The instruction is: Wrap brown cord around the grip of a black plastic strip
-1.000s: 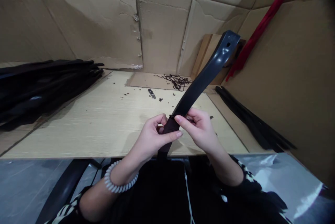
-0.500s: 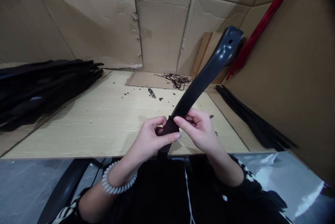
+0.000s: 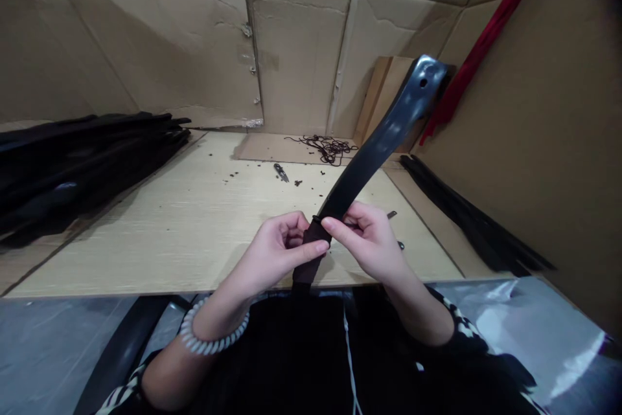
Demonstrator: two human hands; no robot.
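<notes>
A long, curved, glossy black bar (image 3: 374, 146) with a hole near its far end leans up and away to the right. Around its near part sits a dark brown cloth sleeve (image 3: 308, 269), with a rolled edge near my fingers. My left hand (image 3: 279, 243) is closed on the sleeve, thumb across the front and fingers bent behind. My right hand (image 3: 372, 237) pinches the sleeve's upper edge against the bar, thumb in front; its other fingers are partly hidden. Behind that hand a thin metal tool (image 3: 392, 214) pokes out; whether it is held or lying there, I cannot tell.
Small thread snips (image 3: 280, 173) and dark scraps lie on the pale tabletop (image 3: 160, 221). Tangled dark cord (image 3: 330, 148) rests at the back. Black strips are piled left (image 3: 87, 175) and right (image 3: 466, 214). Cardboard walls (image 3: 301, 46) surround the table; red cloth (image 3: 481, 52) hangs at right.
My left hand has shifted slightly along the sleeve, its thumb drawn back a little to the left. The right hand keeps its pinch, and the bar's far end has dipped slightly.
</notes>
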